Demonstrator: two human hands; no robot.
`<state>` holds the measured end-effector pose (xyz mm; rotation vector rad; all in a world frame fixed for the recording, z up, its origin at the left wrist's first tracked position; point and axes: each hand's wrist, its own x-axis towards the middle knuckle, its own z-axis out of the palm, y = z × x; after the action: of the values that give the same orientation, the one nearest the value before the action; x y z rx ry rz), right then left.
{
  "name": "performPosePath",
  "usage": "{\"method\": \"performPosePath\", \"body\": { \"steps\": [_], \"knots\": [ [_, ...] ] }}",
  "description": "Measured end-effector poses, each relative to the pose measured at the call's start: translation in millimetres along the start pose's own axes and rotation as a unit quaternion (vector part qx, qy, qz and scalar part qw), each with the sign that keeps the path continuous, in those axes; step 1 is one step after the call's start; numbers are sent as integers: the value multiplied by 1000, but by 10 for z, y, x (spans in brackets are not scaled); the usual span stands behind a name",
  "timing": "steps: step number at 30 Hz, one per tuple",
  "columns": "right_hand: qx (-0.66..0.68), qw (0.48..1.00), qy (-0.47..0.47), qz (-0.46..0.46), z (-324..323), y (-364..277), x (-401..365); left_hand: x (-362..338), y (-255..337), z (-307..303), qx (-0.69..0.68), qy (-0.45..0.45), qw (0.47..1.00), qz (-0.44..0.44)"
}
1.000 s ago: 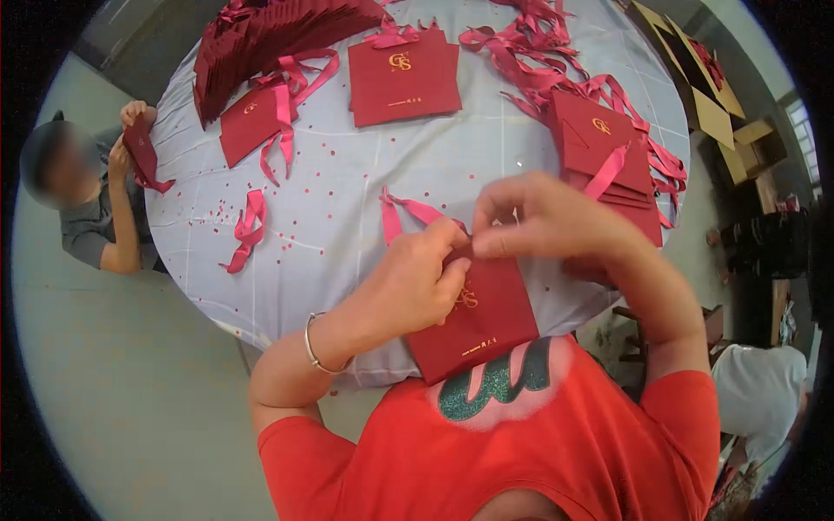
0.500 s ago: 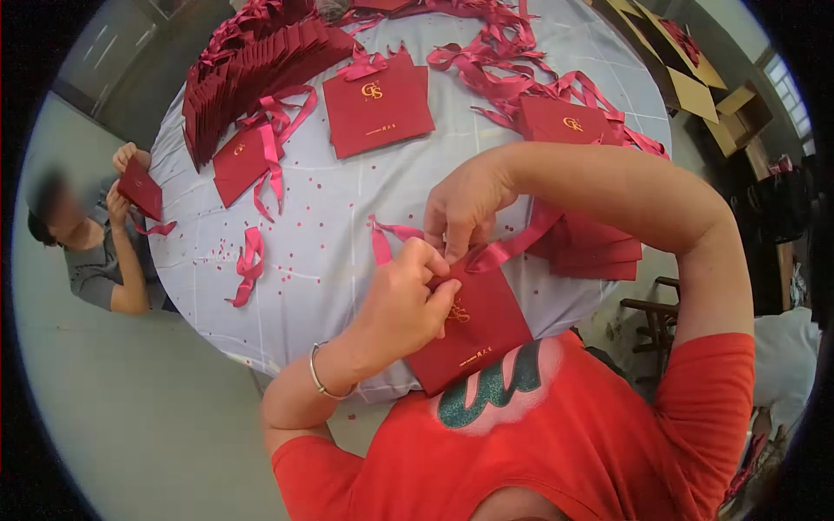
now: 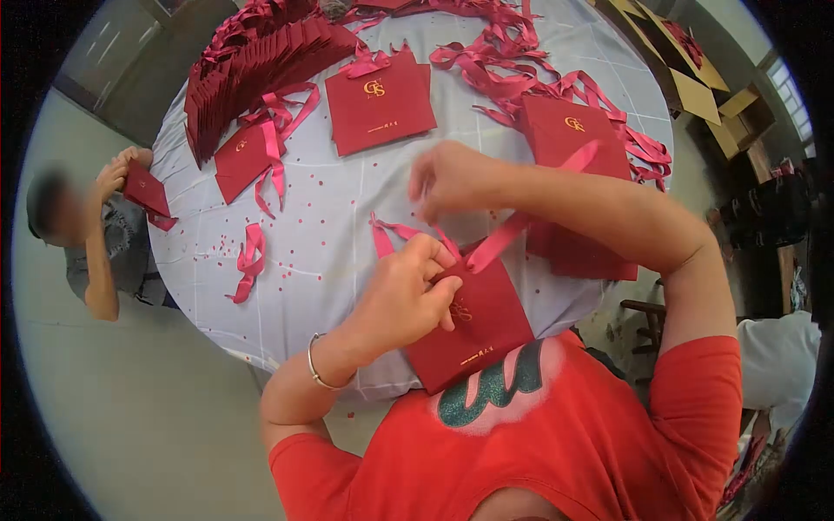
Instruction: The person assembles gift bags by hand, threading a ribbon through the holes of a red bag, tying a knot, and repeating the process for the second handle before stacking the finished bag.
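Observation:
My left hand (image 3: 404,291) is closed on the upper edge of a dark red paper gift bag (image 3: 482,326), its thumb across the front. The bag, with gold lettering, leans at the table's front edge against my shirt. Pink ribbon (image 3: 491,249) is threaded at the bag's top, with a loop and a tail spreading out on both sides. Above the bag my right hand (image 3: 452,184) is raised, fingers curled and blurred. A short taut strand of the ribbon runs from the bag's top up to its fingertips; the pinch itself is smeared.
Stacked red bags (image 3: 578,139) lie to the right, and more bags (image 3: 382,108) at the middle back. A long row of bags (image 3: 252,82) stands far left. Loose ribbons (image 3: 504,82) and red dots scatter over the white tablecloth (image 3: 339,208). Another person (image 3: 113,234) holds a bag at left.
My right hand has moved up and away from the bag's top edge, and a ribbon strand now stretches up from there. My left hand stays on the bag. The other person's hands have risen slightly.

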<state>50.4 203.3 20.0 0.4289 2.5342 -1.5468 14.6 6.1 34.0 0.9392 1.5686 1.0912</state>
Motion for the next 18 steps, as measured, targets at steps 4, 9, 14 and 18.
{"method": "performPosePath", "body": {
  "steps": [4, 9, 14, 18],
  "knots": [
    [6, 995, 75, -62, -73, 33, 84, 59, -65, -16, 4, -7, 1000, -11],
    [-238, 951, 104, -166, -161, 119, -341, 56, -83, -14, 71, 26, 997, 17],
    [-207, 973, -85, -51, -301, 53, -984, 88, -258, -96, 251, 60, 957, 135],
    [-217, 972, -11, -91, -105, 159, -1079, 22, -203, -42, 326, 66, 933, 134]
  ]
}}
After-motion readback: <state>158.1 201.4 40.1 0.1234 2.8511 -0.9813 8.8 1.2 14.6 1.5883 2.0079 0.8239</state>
